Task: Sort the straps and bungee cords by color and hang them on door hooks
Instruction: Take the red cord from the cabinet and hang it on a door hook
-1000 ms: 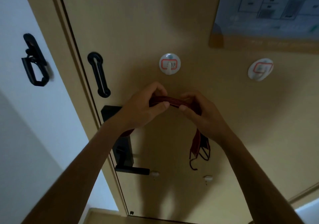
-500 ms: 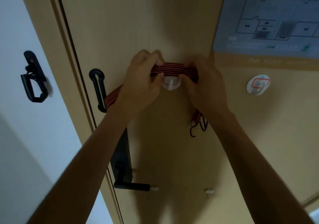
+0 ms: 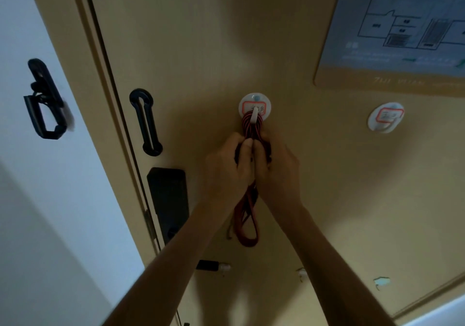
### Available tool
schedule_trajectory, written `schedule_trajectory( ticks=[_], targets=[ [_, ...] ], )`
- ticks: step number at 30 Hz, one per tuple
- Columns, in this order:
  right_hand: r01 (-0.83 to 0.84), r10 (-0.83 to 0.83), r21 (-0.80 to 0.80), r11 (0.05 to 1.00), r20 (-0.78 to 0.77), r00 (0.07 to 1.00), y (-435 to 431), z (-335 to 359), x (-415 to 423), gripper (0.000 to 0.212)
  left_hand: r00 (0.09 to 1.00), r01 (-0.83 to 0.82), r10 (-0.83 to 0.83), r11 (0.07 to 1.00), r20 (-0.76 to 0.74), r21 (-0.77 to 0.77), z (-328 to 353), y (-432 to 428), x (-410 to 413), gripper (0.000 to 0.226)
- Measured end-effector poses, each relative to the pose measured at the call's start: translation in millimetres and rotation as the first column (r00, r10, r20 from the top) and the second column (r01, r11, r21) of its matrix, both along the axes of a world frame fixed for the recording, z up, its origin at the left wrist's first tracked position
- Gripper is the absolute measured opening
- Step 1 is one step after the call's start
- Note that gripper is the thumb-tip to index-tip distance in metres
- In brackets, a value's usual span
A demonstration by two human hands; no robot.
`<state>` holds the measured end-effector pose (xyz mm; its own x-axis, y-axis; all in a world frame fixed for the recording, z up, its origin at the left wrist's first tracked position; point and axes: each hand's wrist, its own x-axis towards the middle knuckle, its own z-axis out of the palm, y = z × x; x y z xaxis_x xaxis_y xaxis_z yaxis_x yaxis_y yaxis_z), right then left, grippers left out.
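A second ago the red-and-black cord (image 3: 252, 127) was stretched level between both hands below the hook (image 3: 254, 108); now it is looped over that hook and hangs down the door (image 3: 201, 36). The left hand (image 3: 227, 168) and right hand (image 3: 278, 172) have dropped and drawn together just under it, fingers closed on the hanging strands. This cord looks hung, so letting go seems next, though the dim light hides how well it sits; the second hook (image 3: 385, 117) is bare.
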<state>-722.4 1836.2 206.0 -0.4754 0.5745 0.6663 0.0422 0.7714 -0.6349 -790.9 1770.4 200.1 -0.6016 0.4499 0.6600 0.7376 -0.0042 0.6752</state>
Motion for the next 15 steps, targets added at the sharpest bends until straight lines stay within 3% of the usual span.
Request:
schedule_trajectory(
  ticks=[4, 8, 15],
  targets=[
    [-0.005, 0.005, -0.005, 1.000, -0.011, 1.000, 5, 5, 6, 0.021, 0.999, 0.021, -0.022, 1.000, -0.044, -0.011, 8, -6, -11, 0.026],
    [0.077, -0.075, 0.067, 0.995, -0.034, 0.997, 4, 4, 12, 0.030, 0.991, -0.082, 0.082, 0.997, -0.103, 0.004, 8, -16, -20, 0.029],
    [0.134, -0.134, 0.025, 0.991, 0.014, 0.991, 9, -11, 24, 0.030, 0.999, -0.010, 0.011, 0.999, 0.039, -0.032, -3, -27, -24, 0.024]
  ],
)
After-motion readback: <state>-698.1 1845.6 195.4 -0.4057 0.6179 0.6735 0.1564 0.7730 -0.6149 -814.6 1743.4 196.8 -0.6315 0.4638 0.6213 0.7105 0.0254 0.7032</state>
